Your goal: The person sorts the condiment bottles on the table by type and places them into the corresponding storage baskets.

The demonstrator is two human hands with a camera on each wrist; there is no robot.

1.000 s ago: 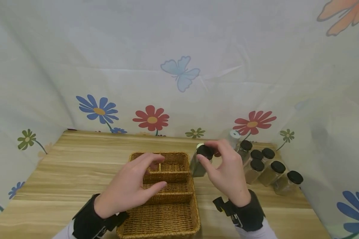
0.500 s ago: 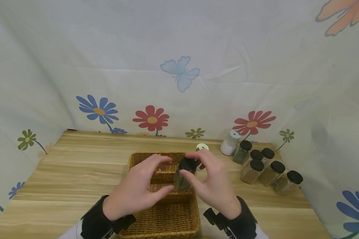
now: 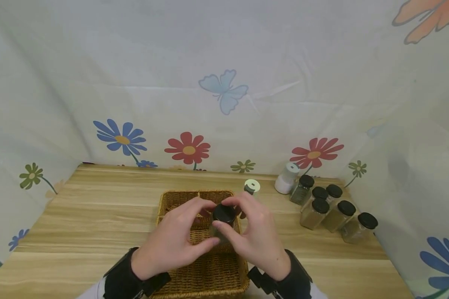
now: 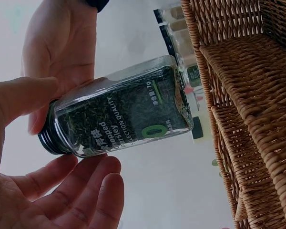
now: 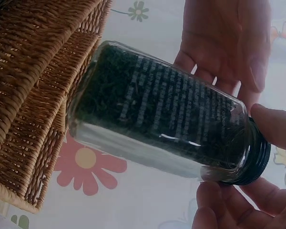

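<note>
A clear jar of chopped parsley point(image 4: 128, 105) with a black screw lid point(image 3: 223, 213) is held upright over the wicker basket point(image 3: 202, 295). My right hand point(image 3: 256, 234) pinches its lid between thumb and fingers. Close on the jar's other side is my left hand point(image 3: 176, 236), its fingers loosely bent and spread, with the fingertips right at the jar's neck. In the left wrist view, green flakes and a printed label show through the glass. The right wrist view shows small white print on another face. Part of the basket is hidden behind both hands.
To the right stand several black-lidded jars point(image 3: 346, 218) with a white-capped shaker point(image 3: 286, 178) behind them. Another white-topped shaker point(image 3: 252, 187) is just beyond the basket's back right corner. Floral cloth point(image 3: 224, 124) backs the wooden table point(image 3: 108, 207).
My right hand has carried the parsley jar leftward from beside the basket to above it. My left hand has shifted slightly right, so the two hands are now close together around the jar.
</note>
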